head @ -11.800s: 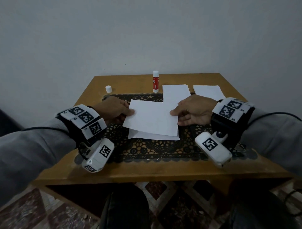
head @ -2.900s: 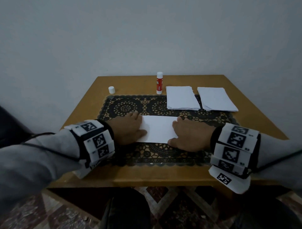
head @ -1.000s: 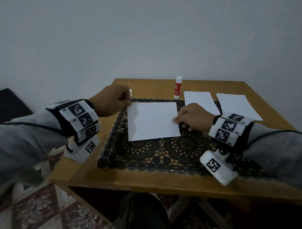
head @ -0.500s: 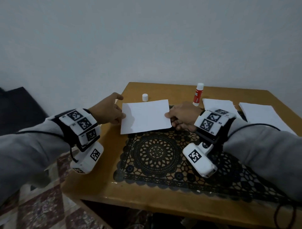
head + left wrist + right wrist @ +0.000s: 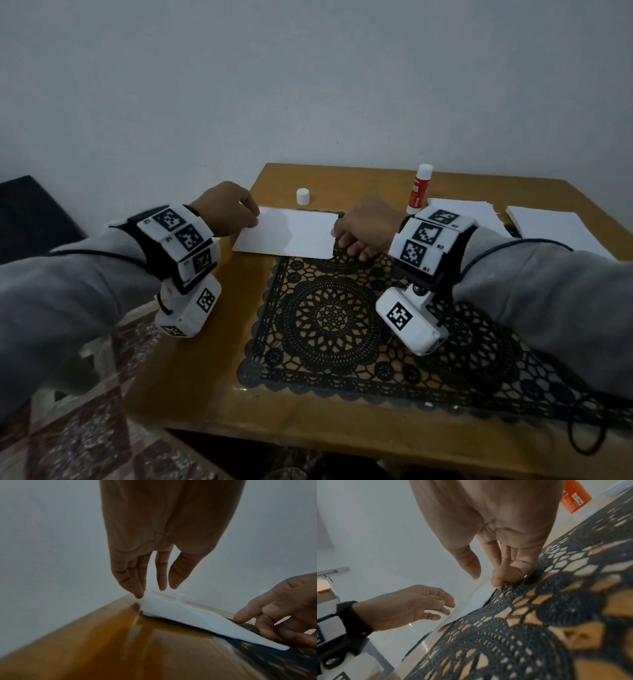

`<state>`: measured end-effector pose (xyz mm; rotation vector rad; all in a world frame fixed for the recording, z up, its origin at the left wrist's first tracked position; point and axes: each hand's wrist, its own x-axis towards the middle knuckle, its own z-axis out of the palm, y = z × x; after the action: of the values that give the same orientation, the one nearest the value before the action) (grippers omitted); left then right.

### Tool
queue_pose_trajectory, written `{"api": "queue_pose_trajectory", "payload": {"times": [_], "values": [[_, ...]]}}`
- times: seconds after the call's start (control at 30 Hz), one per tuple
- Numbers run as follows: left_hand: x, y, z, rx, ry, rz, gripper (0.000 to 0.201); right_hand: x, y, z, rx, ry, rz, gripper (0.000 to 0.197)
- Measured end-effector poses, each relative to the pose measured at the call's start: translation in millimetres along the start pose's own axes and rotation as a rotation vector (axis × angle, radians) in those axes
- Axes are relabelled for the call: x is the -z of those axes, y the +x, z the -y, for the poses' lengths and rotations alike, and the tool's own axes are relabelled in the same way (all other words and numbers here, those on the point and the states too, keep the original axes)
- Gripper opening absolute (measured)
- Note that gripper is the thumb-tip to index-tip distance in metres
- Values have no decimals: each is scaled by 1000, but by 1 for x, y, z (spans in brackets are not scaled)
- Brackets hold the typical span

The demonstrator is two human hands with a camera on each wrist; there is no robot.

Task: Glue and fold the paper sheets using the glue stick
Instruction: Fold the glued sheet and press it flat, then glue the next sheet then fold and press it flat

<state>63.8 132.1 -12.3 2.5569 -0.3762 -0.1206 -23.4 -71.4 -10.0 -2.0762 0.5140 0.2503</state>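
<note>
Both hands sit at the ends of one folded sheet (image 5: 287, 233) lying at the mat's 11 o'clock corner, partly on the mat (image 5: 329, 315) and partly on the bare table (image 5: 191, 394). Left hand (image 5: 224, 209) is at the sheet's 9 o'clock edge: in the left wrist view its fingers (image 5: 135, 582) hang nearly straight and relaxed, the tips just meeting the raised paper edge, with no visible pinch. Right hand (image 5: 368, 228) is at the sheet's 3 o'clock edge; in the right wrist view its fingers (image 5: 503, 577) are curled down onto the paper's corner and the thumb hangs above it. In the left wrist view the thumb lies on top of the sheet and the fingers tuck under its edge, so it pinches the paper. That view also shows the sheet bowed upward toward the left hand, its near edge on the table.

At 12 o'clock from the sheet stands a small white cap (image 5: 303, 196). At 1 o'clock, behind the right hand, the glue stick (image 5: 418, 188) stands upright, red label, white top. Two more paper stacks lie at 3 o'clock on the table's far side: one (image 5: 479, 214) partly hidden by the right wristband, the other (image 5: 555, 229) just beyond it.
</note>
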Motion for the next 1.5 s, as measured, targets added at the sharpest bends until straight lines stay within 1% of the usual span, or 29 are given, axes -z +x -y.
{"api": "queue_pose_trajectory", "payload": {"times": [0.13,0.3,0.4,0.47,0.53,0.57,0.67,0.83,0.9,0.97,1.03,1.13,1.27,1.4,1.5], "values": [[-1,-6,0,-2,83,49,19,-1,1,2,-30,-92,62,6],[-2,-11,-4,-5,111,60,21,-1,-5,1,-16,-110,187,12],[-2,-15,-7,4,141,67,21,1,-11,-3,28,-80,189,24],[-1,-20,-10,-3,175,60,23,8,-16,-11,89,-21,152,26],[0,-27,-20,-55,235,45,25,19,-25,-24,164,11,115,21],[-1,-31,-27,-96,266,38,26,27,-30,-31,202,-16,96,18],[-9,-40,-58,-246,295,37,24,56,-44,-57,281,-173,14,14],[-39,-54,-122,-510,294,85,21,110,-63,-99,302,-381,-188,15],[-54,-59,-148,-597,306,111,22,130,-69,-115,335,-513,-286,16],[-71,-59,-172,-667,339,136,23,145,-73,-131,346,-583,-374,16],[-89,-55,-193,-694,394,179,30,156,-73,-143,349,-576,-423,16],[-112,-46,-219,-682,482,246,41,164,-69,-151,356,-526,-448,19],[-138,-34,-237,-691,576,302,48,165,-65,-152,335,-435,-484,20],[-154,-29,-247,-689,642,307,54,166,-63,-153,295,-364,-494,18],[-164,-28,-253,-705,691,302,52,166,-62,-154,288,-332,-503,19]]}}
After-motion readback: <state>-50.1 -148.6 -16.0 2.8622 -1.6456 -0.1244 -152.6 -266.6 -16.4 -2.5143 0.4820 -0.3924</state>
